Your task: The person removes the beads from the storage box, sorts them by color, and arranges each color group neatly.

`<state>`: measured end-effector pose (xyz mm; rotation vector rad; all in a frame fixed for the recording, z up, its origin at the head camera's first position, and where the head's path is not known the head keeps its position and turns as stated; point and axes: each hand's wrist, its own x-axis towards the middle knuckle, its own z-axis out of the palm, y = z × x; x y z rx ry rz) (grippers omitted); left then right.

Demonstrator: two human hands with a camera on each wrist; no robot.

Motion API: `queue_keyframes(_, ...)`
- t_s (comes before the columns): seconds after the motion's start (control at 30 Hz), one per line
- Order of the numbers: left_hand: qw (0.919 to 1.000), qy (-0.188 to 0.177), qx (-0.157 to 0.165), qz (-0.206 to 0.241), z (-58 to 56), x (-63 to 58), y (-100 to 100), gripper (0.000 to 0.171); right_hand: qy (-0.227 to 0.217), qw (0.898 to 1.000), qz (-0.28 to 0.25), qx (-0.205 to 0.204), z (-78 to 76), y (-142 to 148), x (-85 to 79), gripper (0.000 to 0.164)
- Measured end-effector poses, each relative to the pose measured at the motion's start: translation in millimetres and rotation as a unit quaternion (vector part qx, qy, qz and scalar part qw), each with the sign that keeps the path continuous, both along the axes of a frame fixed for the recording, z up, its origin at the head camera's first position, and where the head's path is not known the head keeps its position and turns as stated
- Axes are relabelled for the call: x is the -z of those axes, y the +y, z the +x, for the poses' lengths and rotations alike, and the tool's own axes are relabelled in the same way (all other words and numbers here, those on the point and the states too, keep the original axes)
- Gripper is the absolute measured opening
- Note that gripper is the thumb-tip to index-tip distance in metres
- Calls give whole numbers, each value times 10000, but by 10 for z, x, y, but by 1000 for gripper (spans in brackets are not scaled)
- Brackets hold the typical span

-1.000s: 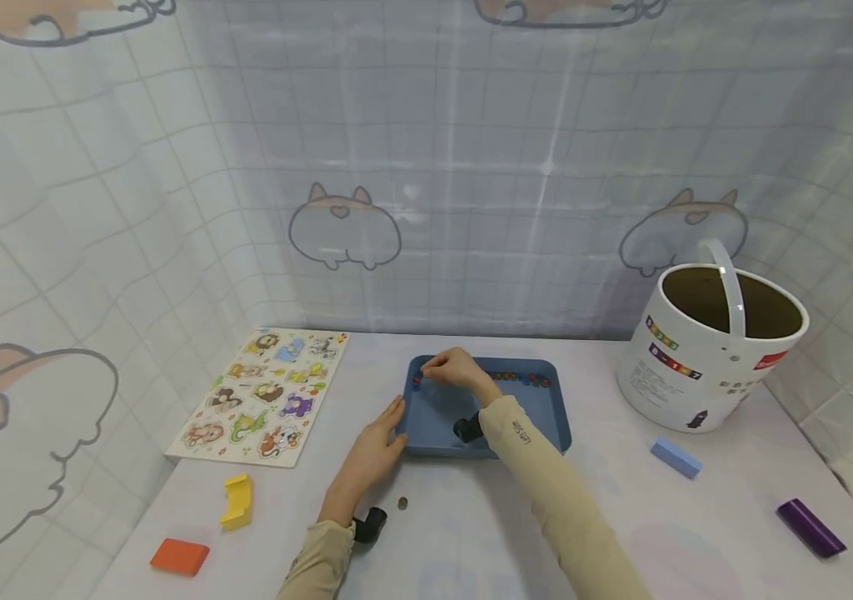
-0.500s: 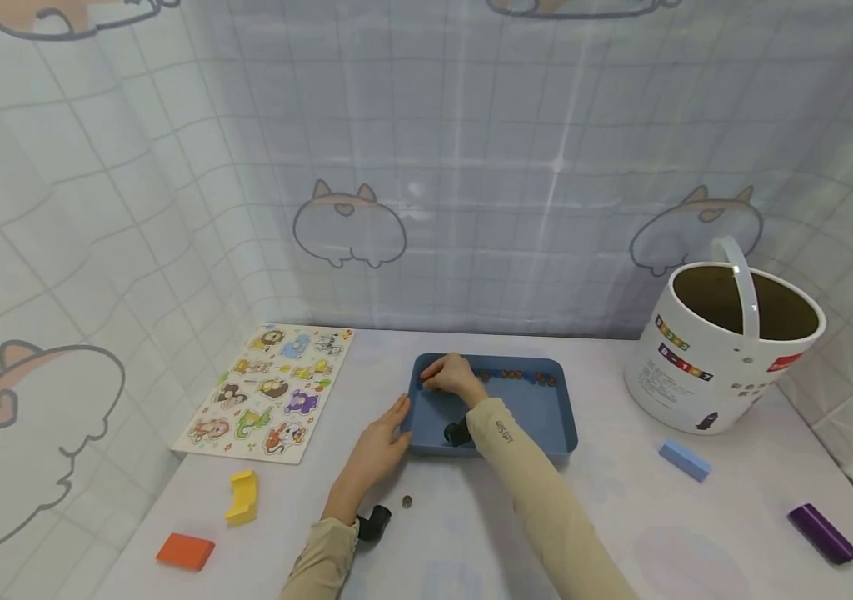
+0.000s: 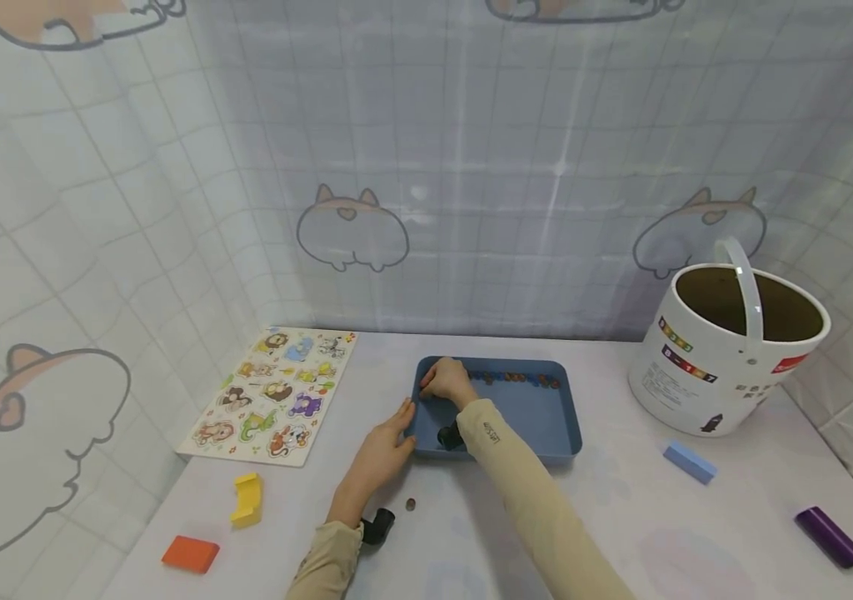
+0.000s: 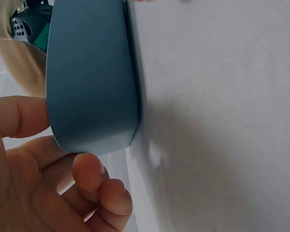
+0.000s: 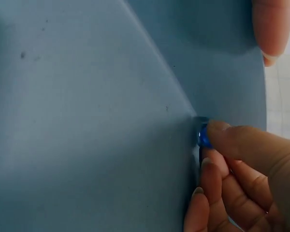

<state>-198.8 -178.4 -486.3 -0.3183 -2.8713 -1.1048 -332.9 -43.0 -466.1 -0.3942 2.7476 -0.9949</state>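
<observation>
The blue tray (image 3: 539, 421), probably light and stiff, has the left hand (image 3: 381, 454) resting relaxed against its near left corner; by its far left corner the right hand (image 3: 451, 383) pinches a blue bead (image 5: 203, 137), likely hard, slippery, best held by its sides

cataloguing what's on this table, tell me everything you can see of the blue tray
The tray is shallow and rectangular with rounded corners, blue, smooth and plastic-looking, with a few dark specks inside. It lies flat on the white table. Blue and brownish beads line its far wall. The left hand touches its near left corner; the right hand reaches into its far left corner, pinching a blue bead.
</observation>
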Motion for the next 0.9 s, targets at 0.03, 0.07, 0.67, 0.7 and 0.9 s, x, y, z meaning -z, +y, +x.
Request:
queue_keyframes(0.03, 10000, 14, 17, 13, 0, 2, 5, 56, -9, 10000, 10, -23, 0, 14, 1, 13)
queue_keyframes(0.07, 10000, 21, 37, 46, -1, 3, 10, 56, -36, 10000, 10, -52, 0, 29, -2, 13)
queue_keyframes(0.67, 9992, 190, -33, 354, -29, 46, -43, 57, -854, 9825, -1404, -878, 118, 452, -318, 29)
queue_keyframes(0.7, 9991, 216, -41, 354, -29, 44, -44, 57, -836, 9817, -1450, -906, 136, 470, -332, 29)
queue_keyframes(0.9, 9995, 254, -104, 185, -41, 44, -37, 55, -797, 9688, -1989, -1247, 323, 568, -407, 26)
